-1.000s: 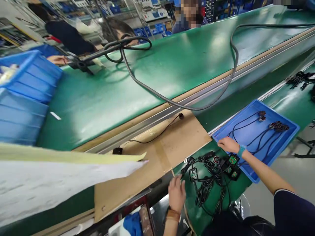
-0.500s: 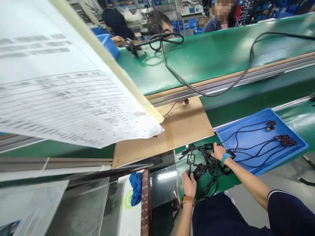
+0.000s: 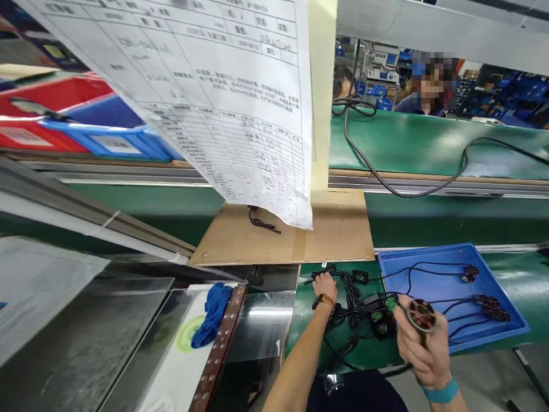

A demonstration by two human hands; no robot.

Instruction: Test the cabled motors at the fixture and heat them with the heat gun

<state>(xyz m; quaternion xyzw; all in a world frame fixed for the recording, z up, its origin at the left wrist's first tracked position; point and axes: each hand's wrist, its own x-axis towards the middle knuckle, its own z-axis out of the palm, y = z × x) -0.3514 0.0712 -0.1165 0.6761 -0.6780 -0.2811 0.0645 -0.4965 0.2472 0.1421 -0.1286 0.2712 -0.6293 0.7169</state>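
My right hand [image 3: 422, 349], with a blue wristband, is wrapped round a small round motor [image 3: 421, 315] with copper windings, held up over the near edge of the blue tray [image 3: 397, 260]. Bundled black cables [image 3: 352, 309] and small green circuit boards [image 3: 377, 316] lie on the green mat left of the tray. At the far left of the bundles, my left hand [image 3: 325, 286], with a brown-strapped watch, is closed on the cables. More motors [image 3: 493, 307] with black leads rest in the tray.
A printed sheet [image 3: 240, 103] hangs in front at upper left. Behind it is a brown board [image 3: 338, 229] with a small cable. A raised green shelf [image 3: 412, 143] crosses behind; a person sits beyond. A blue cloth [image 3: 213, 315] lies at lower left.
My right hand has left the circuit boards and now holds up a motor near the camera. My left hand has moved away from me to the far end of the cables. The view has turned and shifted.
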